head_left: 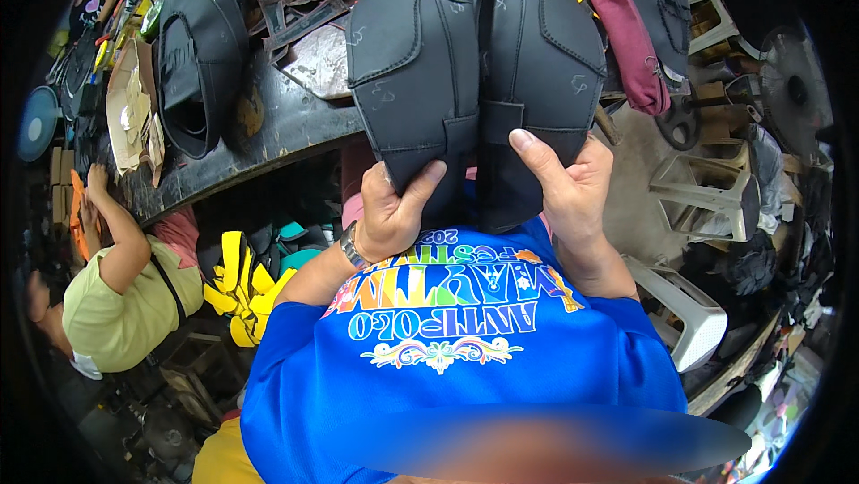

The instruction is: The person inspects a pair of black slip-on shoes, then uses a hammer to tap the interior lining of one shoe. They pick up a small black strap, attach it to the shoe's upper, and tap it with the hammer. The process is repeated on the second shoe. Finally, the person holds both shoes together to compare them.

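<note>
I hold up two black stitched shoe uppers side by side above the near edge of the bench. My left hand is closed on the heel end of the left shoe upper, thumb on top. The right shoe upper is gripped the same way in my right hand, its thumb lying near a small strap. Pale hand-drawn marks show on both uppers. Their inner edges almost touch along the middle. My fingers underneath are hidden.
On the dark bench lie another black shoe upper, cut scraps, an opened carton and maroon cloth. A co-worker sits at left beside yellow straps. Plastic stools and a fan stand right.
</note>
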{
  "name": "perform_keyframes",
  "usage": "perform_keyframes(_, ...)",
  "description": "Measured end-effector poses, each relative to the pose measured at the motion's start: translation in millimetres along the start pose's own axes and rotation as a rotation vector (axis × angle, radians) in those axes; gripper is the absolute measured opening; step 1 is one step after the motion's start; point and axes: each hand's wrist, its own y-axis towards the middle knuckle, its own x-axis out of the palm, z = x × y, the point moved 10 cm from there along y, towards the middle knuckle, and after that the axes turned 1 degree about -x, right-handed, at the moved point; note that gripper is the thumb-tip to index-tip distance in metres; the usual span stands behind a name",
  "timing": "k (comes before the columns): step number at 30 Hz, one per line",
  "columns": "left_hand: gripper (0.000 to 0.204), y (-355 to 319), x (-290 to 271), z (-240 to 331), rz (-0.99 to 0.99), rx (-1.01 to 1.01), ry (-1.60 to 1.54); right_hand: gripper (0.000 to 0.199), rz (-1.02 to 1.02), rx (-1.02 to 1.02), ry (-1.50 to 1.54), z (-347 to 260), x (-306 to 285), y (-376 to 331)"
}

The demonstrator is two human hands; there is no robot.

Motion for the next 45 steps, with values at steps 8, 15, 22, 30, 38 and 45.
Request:
perform_keyframes(8, 0.019, 4, -1, 4, 0.038, 0.043, 0.019, 0.014, -0.018, 0.002, -0.045, 1, 0, 1)
perform_keyframes(15, 0.02, 2, -2, 0, 0.026, -0.004, -0.03, 0.015, -0.032, 0.039, -0.029, 4, 5, 2)
perform_keyframes(22, 0.022, 2, -4, 1, 0.042, 0.004, -0.079, 0.017, -0.049, 0.058, -0.024, 4, 7, 2)
perform_keyframes(30, 0.021, 3, -5, -2, 0.089, -0.039, -0.092, 0.016, -0.039, 0.064, -0.011, 2, 4, -1)
perform_keyframes(38, 0.021, 4, -4, -4, 0.083, -0.05, -0.081, 0.016, -0.006, 0.033, 0.04, -2, -1, -2)
perform_keyframes(45, 0.021, 4, -3, -1, 0.081, -0.024, -0.028, 0.015, -0.021, 0.037, 0.039, -5, -1, -6)
